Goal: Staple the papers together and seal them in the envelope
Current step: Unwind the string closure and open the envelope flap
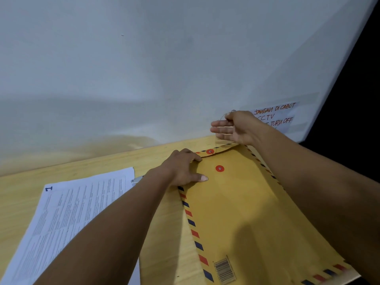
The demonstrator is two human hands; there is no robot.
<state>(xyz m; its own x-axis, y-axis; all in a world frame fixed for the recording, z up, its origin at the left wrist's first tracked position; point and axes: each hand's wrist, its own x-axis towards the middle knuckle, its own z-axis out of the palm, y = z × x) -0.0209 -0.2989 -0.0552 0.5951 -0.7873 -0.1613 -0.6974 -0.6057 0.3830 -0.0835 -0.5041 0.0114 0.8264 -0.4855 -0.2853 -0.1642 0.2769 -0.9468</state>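
The left hand [183, 169] lies flat on the envelope [242, 212], fingers spread and pressing near its top-left corner, thumb pointing toward the lower red button [219, 168]. The right hand [236, 128] hovers at 1 o'clock from the left, above the envelope's top edge, fingers straight and close together, thumb and forefinger pinched on a clear strip that looks like tape [223, 128]; the strip is faint and hard to make out. The flap [218, 151] is folded down, with a second red button [210, 151] on it. The envelope is brown with red and blue edge stripes and a barcode [225, 269] at 6 o'clock. Printed papers [67, 219] marked "1" lie at 9 o'clock from the envelope, a metal bit [136, 179] showing just past their top-right corner. All rests on a pale wood table [92, 163] set against a white wall [144, 58]. A handwritten note [281, 115] is stuck to the wall at 2 o'clock; darkness lies beyond the wall's right edge.
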